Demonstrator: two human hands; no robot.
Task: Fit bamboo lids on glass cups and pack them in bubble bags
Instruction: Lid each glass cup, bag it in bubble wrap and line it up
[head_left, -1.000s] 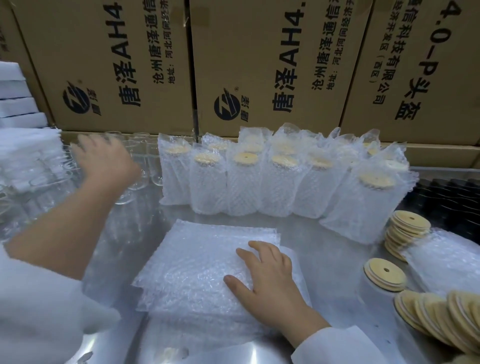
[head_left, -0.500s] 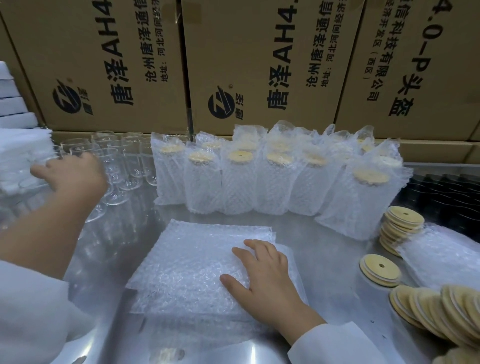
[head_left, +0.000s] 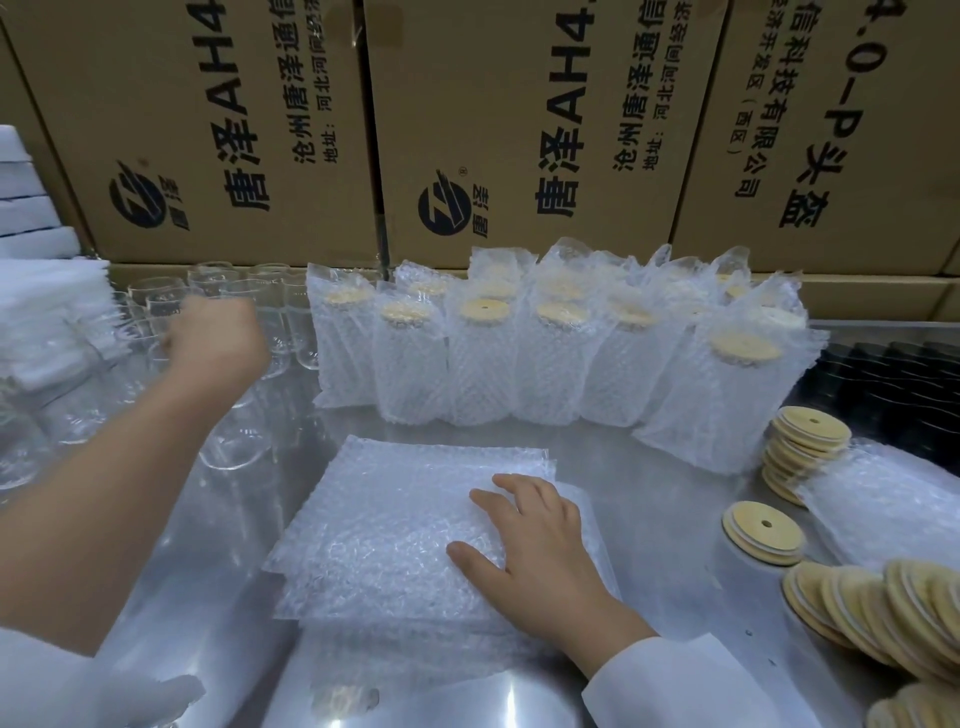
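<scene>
A shiny metal table (head_left: 649, 467) is backed by big brown boxes (head_left: 519, 130) along the top of the frame. Bubble bags (head_left: 395, 519) in the lower middle are pressed by the flat, spread right hand (head_left: 540, 551). The left hand (head_left: 215, 340) is curled among glass cups (head_left: 291, 322) at upper left; whether one is held cannot be told. Bamboo lids (head_left: 810, 447) are piled at right.

Clear glass cups (head_left: 298, 322) stand upright at upper left, flat bubble bags (head_left: 395, 525) lie stacked at center, bagged lidded cups (head_left: 483, 364) stand in rows behind, and round holed bamboo lids (head_left: 810, 441) pile at right.
</scene>
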